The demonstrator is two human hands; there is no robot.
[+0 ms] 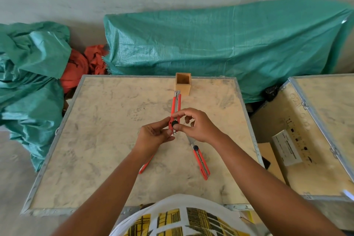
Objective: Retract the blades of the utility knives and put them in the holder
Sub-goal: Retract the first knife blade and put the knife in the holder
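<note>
Left hand [153,136]: pinching the red knife [175,113] near its base.
Right hand [199,126]: gripping that knife, thumb pressing its black slider [174,123].
Holder [183,83]: standing upright on the tabletop [99,140].

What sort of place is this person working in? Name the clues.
Probably a storeroom or warehouse: a metal-edged plywood crate lid serves as the table, green woven tarpaulins cover goods, and a second labelled plywood crate stands alongside.
</note>
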